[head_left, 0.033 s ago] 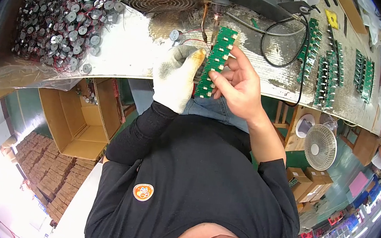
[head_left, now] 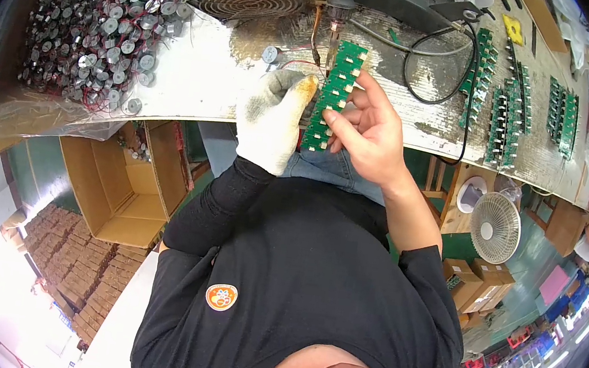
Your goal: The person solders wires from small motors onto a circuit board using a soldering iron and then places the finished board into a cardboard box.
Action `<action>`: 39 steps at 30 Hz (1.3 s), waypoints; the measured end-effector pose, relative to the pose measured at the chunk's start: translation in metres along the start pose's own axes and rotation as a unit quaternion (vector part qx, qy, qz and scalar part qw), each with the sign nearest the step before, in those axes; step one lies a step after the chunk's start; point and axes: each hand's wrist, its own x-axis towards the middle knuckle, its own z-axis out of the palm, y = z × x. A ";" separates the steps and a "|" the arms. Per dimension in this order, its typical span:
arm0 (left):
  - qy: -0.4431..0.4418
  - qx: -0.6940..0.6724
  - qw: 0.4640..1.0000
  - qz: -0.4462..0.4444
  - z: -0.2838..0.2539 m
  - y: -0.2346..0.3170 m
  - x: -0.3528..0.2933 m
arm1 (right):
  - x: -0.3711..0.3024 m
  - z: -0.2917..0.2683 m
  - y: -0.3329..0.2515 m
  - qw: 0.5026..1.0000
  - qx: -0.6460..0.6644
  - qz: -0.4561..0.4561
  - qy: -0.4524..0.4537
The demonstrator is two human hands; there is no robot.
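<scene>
My right hand (head_left: pixel 373 138), bare, grips a long green circuit board (head_left: pixel 336 93) with a row of small white connectors along it. Its thumb lies on the face and the fingers are behind. My left hand (head_left: pixel 271 115) wears a white glove with a brown-stained thumb. Its fingers are closed at the board's left edge; what they pinch is hidden. Just beyond the glove lies a small round grey motor-like part (head_left: pixel 271 54), its thin red wires running toward the board. A vertical soldering tool (head_left: pixel 337 26) points down at the board's far end.
Many round grey parts with red wires (head_left: pixel 112 25) are heaped at the left. A round fan grille (head_left: pixel 250 3) stands at the back. A black cable (head_left: pixel 405 72) loops across the table (head_left: pixel 420 115). More green boards (head_left: pixel 505 125) lie at the right. Below left is an open carton (head_left: pixel 117 192).
</scene>
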 end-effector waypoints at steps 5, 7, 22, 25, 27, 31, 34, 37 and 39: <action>-0.002 -0.010 1.000 -0.006 0.000 0.002 -0.002 | 0.000 0.001 -0.003 1.000 -0.001 -0.009 -0.007; 0.010 -0.004 1.000 0.001 0.000 0.000 -0.001 | 0.000 0.001 -0.003 1.000 -0.002 -0.004 -0.008; 0.005 -0.017 1.000 -0.016 0.000 -0.005 -0.003 | -0.002 -0.002 0.004 1.000 -0.013 0.008 -0.008; -0.004 -0.023 1.000 -0.015 -0.001 -0.005 -0.001 | -0.001 -0.001 0.002 1.000 -0.011 0.010 -0.011; -0.002 0.001 1.000 -0.002 -0.001 0.000 -0.002 | -0.001 0.000 -0.001 1.000 -0.006 0.008 -0.011; 0.018 0.035 0.999 0.032 -0.002 -0.004 0.000 | -0.001 0.000 0.003 1.000 0.000 -0.002 -0.002; 0.013 0.027 0.999 0.015 -0.001 -0.002 -0.001 | -0.001 0.001 -0.002 1.000 -0.001 -0.001 -0.009; 0.005 0.054 0.999 0.006 -0.002 0.001 -0.002 | -0.001 0.001 -0.003 1.000 0.003 -0.003 -0.014; 0.008 0.059 0.998 0.006 -0.003 0.000 -0.003 | -0.002 0.002 -0.003 1.000 0.000 -0.002 -0.011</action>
